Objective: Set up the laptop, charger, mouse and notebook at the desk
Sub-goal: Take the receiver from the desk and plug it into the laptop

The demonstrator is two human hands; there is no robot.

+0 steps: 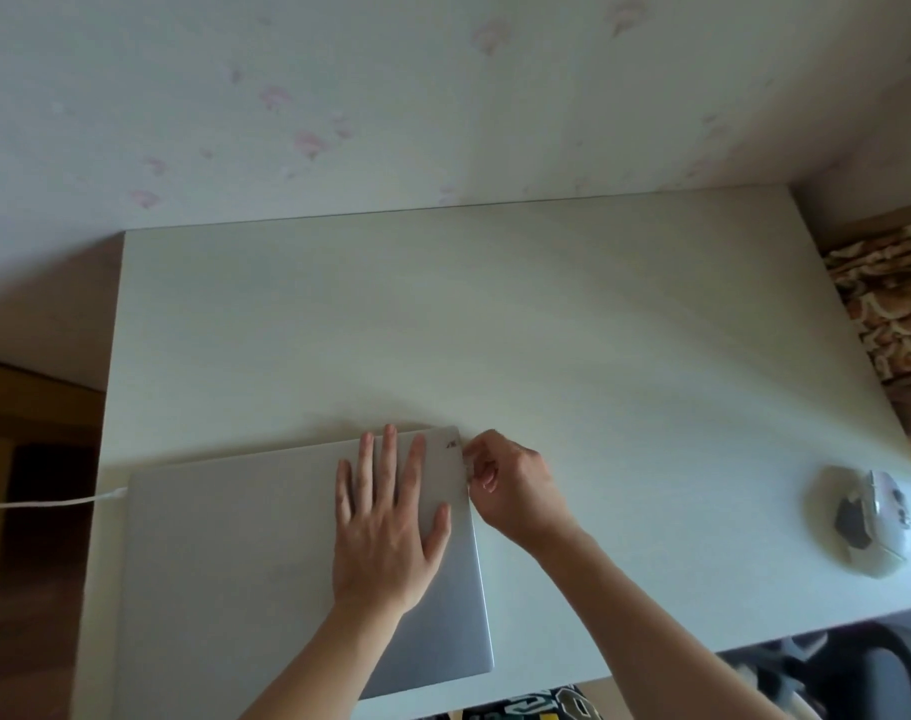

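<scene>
Resting flat and open on the closed laptop (266, 553), left hand (391, 517); right hand (515, 485) pinches something small at its edge.

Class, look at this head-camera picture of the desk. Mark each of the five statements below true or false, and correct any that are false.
1. The laptop is closed. True.
2. The left hand grips the mouse. False: it lies flat on the laptop lid, fingers spread; the mouse sits untouched far to the right.
3. A white cable reaches the laptop's left edge. True.
4. The right hand rests palm-down in the middle of the desk. False: its fingers pinch something small at the laptop's right edge.
5. A notebook lies open beside the laptop. False: no notebook is in view.
</scene>
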